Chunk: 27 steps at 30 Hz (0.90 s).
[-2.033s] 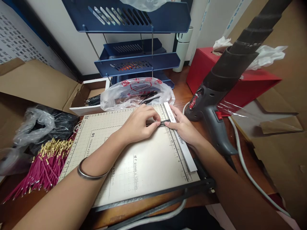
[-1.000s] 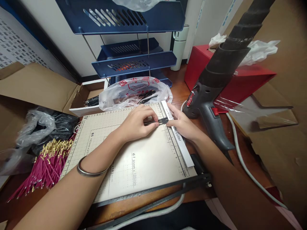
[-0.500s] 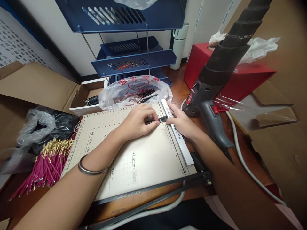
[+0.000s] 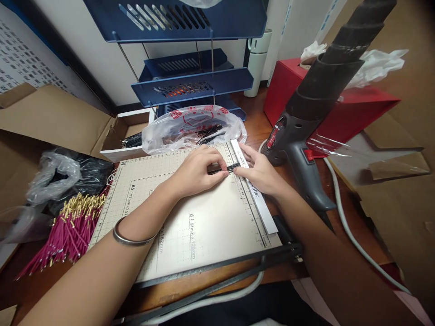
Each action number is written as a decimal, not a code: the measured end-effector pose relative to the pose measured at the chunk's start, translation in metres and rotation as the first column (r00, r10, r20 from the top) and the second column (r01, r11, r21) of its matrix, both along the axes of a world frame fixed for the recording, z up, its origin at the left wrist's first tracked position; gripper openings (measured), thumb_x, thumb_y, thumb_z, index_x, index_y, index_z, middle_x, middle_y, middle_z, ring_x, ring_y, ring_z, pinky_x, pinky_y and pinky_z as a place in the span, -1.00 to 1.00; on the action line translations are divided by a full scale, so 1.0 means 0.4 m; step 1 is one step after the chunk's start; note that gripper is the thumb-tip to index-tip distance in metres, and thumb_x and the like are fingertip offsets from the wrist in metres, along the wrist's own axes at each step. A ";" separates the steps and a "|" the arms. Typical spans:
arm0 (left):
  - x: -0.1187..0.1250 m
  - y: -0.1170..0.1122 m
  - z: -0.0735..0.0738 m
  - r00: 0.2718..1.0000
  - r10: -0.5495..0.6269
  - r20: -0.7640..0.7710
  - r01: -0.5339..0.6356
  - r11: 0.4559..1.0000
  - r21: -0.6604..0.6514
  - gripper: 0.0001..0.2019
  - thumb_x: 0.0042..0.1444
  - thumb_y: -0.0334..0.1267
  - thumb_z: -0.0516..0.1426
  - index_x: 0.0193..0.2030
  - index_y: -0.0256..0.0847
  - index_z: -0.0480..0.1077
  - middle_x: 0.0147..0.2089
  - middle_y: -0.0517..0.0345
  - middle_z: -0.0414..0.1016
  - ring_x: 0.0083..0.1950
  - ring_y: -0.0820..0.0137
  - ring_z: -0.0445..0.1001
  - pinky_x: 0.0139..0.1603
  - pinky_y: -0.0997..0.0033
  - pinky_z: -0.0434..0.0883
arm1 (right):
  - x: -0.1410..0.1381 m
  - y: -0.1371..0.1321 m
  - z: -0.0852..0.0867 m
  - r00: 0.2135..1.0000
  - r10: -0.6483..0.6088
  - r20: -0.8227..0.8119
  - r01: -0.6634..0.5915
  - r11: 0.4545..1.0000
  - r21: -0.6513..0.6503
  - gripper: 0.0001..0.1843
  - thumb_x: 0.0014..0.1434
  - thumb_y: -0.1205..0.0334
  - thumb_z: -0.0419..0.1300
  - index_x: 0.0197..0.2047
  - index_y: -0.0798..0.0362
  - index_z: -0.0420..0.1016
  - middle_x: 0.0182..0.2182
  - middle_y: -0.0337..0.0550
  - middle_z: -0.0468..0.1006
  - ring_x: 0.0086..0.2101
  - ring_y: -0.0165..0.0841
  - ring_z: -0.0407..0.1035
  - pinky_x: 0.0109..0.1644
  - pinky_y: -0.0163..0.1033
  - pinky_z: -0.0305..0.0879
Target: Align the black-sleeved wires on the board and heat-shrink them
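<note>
Toward one o'clock on the cutting board (image 4: 217,222), a small bunch of black cords (image 4: 233,167) lies pinched between the left hand's (image 4: 199,172) thumb and fingertips, apparently so the strands stay bundled and straight. At its three-o'clock end the right hand's (image 4: 261,174) thumb touches the cords beside the white strip (image 4: 263,208), perhaps to line them up, though I cannot tell whether its fingers grip or merely press. The heat gun (image 4: 304,140) stands off at two o'clock, seemingly leaving the hands room.
</note>
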State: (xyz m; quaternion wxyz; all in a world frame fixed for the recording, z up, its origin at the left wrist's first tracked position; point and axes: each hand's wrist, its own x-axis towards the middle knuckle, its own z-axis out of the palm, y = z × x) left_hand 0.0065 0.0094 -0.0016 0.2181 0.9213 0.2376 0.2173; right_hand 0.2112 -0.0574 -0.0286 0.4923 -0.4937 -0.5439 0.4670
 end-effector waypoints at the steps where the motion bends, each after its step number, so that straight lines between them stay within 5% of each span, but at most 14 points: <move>1: 0.000 0.000 0.001 1.000 0.002 -0.004 -0.002 1.000 0.000 -0.87 0.28 -0.19 0.25 -0.24 -0.16 0.57 -0.11 0.06 0.65 -0.01 0.17 0.52 0.14 0.12 0.35 | 0.000 0.000 0.000 1.000 -0.002 0.002 0.002 1.000 -0.001 -0.29 -0.03 0.30 0.30 0.26 0.03 0.49 0.12 -0.02 0.68 0.05 -0.08 0.59 0.26 0.11 0.51; 12: 0.000 0.000 0.000 1.000 -0.007 0.005 0.007 1.000 -0.007 -0.86 0.29 -0.18 0.24 -0.23 -0.17 0.58 -0.13 0.04 0.64 -0.01 0.18 0.51 0.16 0.12 0.36 | -0.005 0.003 -0.007 1.000 -0.030 -0.001 0.030 1.000 0.008 -0.29 0.02 0.28 0.31 0.29 0.06 0.47 0.13 0.02 0.69 0.12 -0.07 0.58 0.34 0.12 0.47; 21: 0.000 0.001 -0.002 1.000 -0.004 0.011 0.004 1.000 -0.007 -0.85 0.30 -0.16 0.25 -0.23 -0.17 0.58 -0.14 0.06 0.66 -0.02 0.18 0.51 0.16 0.11 0.35 | -0.010 0.022 -0.017 0.985 -0.141 -0.095 0.134 0.988 -0.080 -0.33 0.18 0.22 0.23 0.37 0.06 0.41 0.44 0.03 0.45 0.43 -0.14 0.34 0.59 0.07 0.20; 27: 0.001 -0.002 0.000 1.000 0.003 0.000 -0.003 1.000 -0.003 -0.85 0.30 -0.17 0.25 -0.24 -0.16 0.58 -0.17 0.08 0.66 -0.05 0.20 0.52 0.14 0.13 0.35 | -0.012 0.020 -0.021 0.991 -0.119 -0.061 0.117 0.992 -0.037 -0.28 0.14 0.28 0.25 0.39 0.05 0.35 0.45 0.05 0.43 0.42 -0.15 0.36 0.59 0.07 0.23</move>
